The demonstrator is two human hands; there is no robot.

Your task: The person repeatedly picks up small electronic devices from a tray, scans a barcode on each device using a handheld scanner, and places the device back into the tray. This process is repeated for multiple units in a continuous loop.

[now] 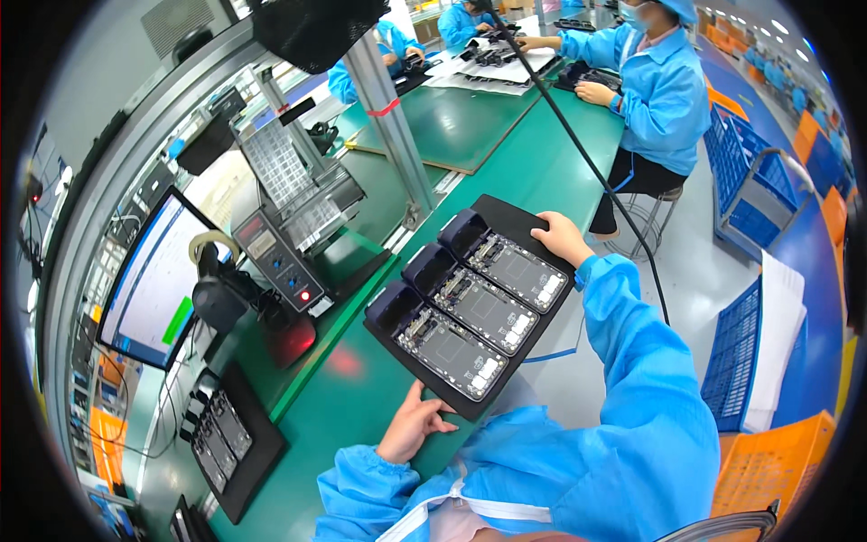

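A black flat tray (498, 207) lies tilted across the green bench in front of me. On it sit three opened phone-like devices side by side: a near one (453, 350), a middle one (486, 310) and a far one (519, 271). Their circuit boards show, and dark covers are folded back at their upper ends. My right hand (562, 238) grips the tray's far right edge, its fingers partly hidden. Beside the near edge, my left hand (414, 428) has its fingers apart, with one fingertip at the tray's rim.
A second black tray (257, 452) with similar devices lies at the lower left. Left of centre stand a monitor (149, 271), a handheld scanner (219, 303) and a control box (278, 259) with a red light. A co-worker (664, 81) sits across the bench; blue crates (733, 357) stand right.
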